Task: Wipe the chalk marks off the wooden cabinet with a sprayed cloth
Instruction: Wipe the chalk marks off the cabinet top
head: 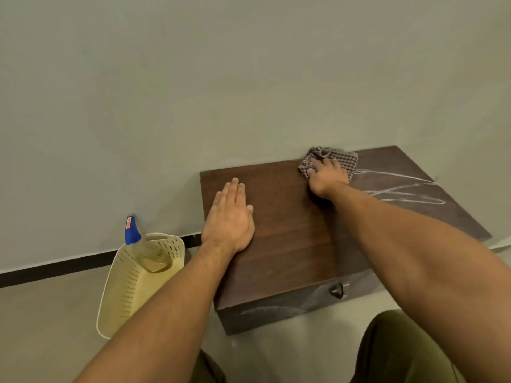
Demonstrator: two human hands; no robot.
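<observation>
The dark wooden cabinet (290, 244) is steadied by the left hand (229, 217), laid flat with fingers straight. Farther back, the checked brown cloth (345, 158) is pressed down under the right hand (327, 175), fingers extended. The white chalk marks (401, 189) beside it could be smeared by uneven pressure.

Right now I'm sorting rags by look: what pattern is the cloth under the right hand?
The cloth is a small brown-and-pale check, clearest in the head view.
</observation>
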